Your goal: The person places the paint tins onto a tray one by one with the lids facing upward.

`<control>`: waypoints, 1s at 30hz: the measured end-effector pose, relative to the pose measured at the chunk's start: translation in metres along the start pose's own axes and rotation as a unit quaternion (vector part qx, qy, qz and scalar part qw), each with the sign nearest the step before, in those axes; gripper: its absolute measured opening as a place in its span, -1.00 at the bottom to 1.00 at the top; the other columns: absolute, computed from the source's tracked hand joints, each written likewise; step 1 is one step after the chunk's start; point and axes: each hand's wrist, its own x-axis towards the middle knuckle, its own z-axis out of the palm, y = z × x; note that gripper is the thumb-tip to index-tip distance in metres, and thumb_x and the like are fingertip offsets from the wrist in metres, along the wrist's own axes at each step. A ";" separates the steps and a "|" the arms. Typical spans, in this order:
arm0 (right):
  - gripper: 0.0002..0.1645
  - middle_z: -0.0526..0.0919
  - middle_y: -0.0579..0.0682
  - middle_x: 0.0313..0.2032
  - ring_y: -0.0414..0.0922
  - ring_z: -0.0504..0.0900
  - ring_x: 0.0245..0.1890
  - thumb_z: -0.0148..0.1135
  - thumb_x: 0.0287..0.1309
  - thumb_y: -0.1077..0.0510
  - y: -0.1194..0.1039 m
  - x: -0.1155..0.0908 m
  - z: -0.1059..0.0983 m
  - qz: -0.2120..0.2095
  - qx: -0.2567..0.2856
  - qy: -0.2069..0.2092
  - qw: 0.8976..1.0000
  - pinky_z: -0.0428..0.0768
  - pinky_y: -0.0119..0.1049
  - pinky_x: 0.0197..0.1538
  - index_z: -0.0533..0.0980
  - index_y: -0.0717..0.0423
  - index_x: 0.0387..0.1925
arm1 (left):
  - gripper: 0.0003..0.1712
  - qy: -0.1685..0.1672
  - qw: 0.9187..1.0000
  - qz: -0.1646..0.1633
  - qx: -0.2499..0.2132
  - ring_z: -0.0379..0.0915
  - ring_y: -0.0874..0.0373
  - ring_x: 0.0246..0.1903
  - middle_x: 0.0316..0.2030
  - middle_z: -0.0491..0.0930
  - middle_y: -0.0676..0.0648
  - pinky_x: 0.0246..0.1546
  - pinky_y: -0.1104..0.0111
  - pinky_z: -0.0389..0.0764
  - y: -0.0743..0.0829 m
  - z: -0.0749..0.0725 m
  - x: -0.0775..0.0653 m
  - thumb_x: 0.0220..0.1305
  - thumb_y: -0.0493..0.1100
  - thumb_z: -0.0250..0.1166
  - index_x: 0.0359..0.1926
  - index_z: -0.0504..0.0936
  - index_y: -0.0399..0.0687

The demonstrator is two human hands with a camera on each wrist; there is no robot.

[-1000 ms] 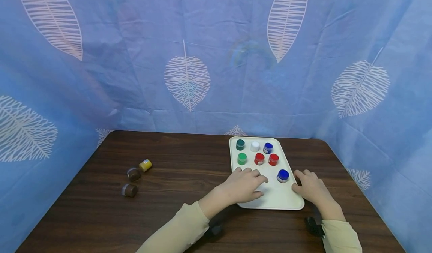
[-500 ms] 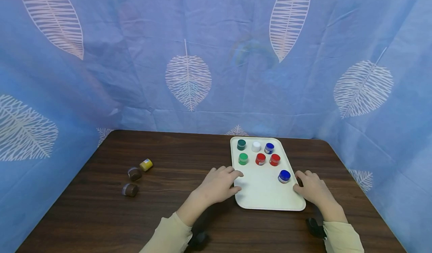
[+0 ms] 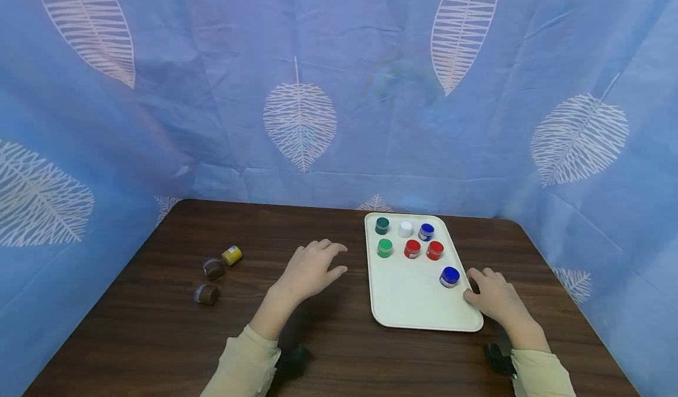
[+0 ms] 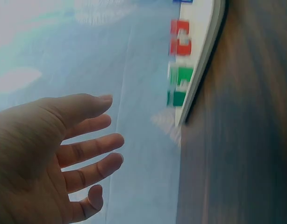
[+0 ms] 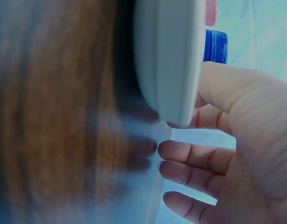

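In the head view my left hand (image 3: 308, 269) is over the table left of the white tray (image 3: 410, 309), its fingers spread and nothing in them. The left wrist view shows its palm (image 4: 31, 163) and loosely bent fingers, apart from the tray. My right hand (image 3: 495, 297) holds the tray's right rim, thumb over the edge and fingers along the outer side. Nearest to it, a small blue-lidded jar (image 3: 449, 277) stands on the tray. Two red jars (image 3: 412, 249), a light green jar (image 3: 385, 247), a dark green jar (image 3: 382, 226), a white jar (image 3: 405, 229) and another blue jar (image 3: 426, 232) stand farther back.
On the left of the dark wooden table (image 3: 132, 338) lie a yellow jar (image 3: 232, 255) and two brown jars (image 3: 213, 269), tipped on their sides. A blue leaf-print cloth (image 3: 222, 91) hangs behind the table.
My left hand has moved left from over the tray to over the bare wood beside it. The right hand stays at the tray's right rim. The view has shifted slightly.
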 end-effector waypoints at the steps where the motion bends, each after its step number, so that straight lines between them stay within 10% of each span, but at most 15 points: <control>1: -0.61 0.54 0.28 -0.25 0.15 0.48 -0.29 0.20 0.08 0.11 0.000 0.000 0.000 0.000 0.000 0.000 1.000 0.48 0.15 -0.28 0.49 0.25 -0.08 | -0.54 0.002 1.000 -0.010 0.000 0.55 -0.01 0.05 0.05 0.62 -0.01 -0.01 -0.01 0.53 -0.004 -0.002 0.000 0.31 0.08 0.27 0.18 0.55 0.11; 17: -0.61 0.54 0.29 -0.22 0.17 0.48 -0.25 0.21 0.09 0.10 -0.001 0.000 -0.002 0.004 0.003 -0.003 1.000 0.47 0.21 -0.22 0.48 0.24 -0.07 | -0.52 0.049 0.987 -0.153 0.012 0.59 -0.10 -0.09 0.01 0.62 -0.19 -0.23 0.03 0.59 -0.094 -0.032 -0.022 0.30 0.01 0.29 0.18 0.54 -0.07; 30: -0.62 0.54 0.28 -0.23 0.17 0.47 -0.26 0.20 0.09 0.10 0.000 0.000 0.000 0.005 0.001 -0.001 1.000 0.47 0.22 -0.21 0.48 0.24 -0.09 | -0.51 0.048 0.961 -0.273 0.010 0.36 -0.35 0.08 0.11 0.52 -0.32 -0.02 -0.28 0.36 -0.148 -0.040 -0.052 0.32 -0.05 0.26 0.20 0.50 -0.16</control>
